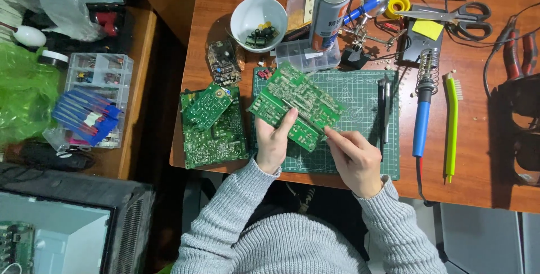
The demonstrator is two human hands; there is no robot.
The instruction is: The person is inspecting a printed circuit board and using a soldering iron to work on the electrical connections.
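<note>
Grey sleeves (292,234) frame both hands: left hand (273,142) and right hand (354,159) each grip one green circuit board (295,104) above the cutting mat (365,111). Two more boards (212,125) lie stacked on the desk (478,167); one soldering iron (422,114) rests right.

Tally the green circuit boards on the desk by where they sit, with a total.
Held in both hands, left hand and right hand, over the cutting mat: 1, the large board
Stacked left of the mat: 2, small board on big board
Total: 3
</note>
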